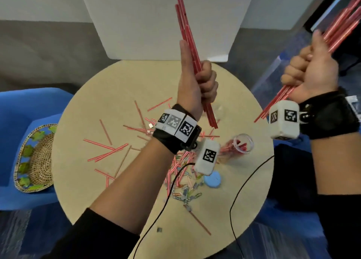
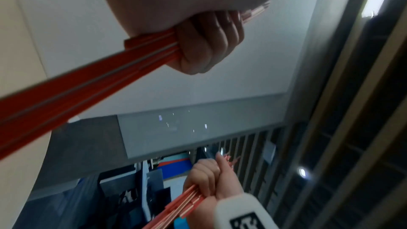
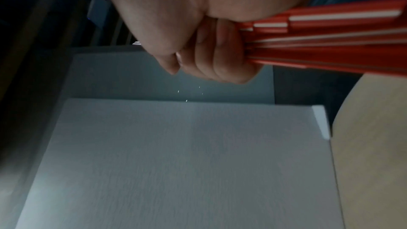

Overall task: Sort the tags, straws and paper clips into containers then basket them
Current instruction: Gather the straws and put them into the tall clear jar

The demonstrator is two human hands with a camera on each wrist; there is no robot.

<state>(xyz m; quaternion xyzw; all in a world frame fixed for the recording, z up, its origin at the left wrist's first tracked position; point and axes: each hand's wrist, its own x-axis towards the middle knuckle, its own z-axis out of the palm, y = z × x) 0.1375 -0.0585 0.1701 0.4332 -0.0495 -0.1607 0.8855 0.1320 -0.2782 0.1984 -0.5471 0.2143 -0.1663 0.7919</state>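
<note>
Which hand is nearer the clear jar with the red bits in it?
Left. The left hand is raised over the table, up and left of the jar; the right hand is raised beyond the table's right edge, farther away.

Round table [image 1: 93, 200] — loose straws [image 1: 106, 153], paper clips [image 1: 185, 192], jar [image 1: 241, 144], blue lid [image 1: 212, 179].

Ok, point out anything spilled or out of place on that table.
The clear jar lies tipped on its side on the round table, red pieces inside it. Loose straws and paper clips are scattered across the tabletop, unsorted. One small clip sits apart near the front edge.
</note>
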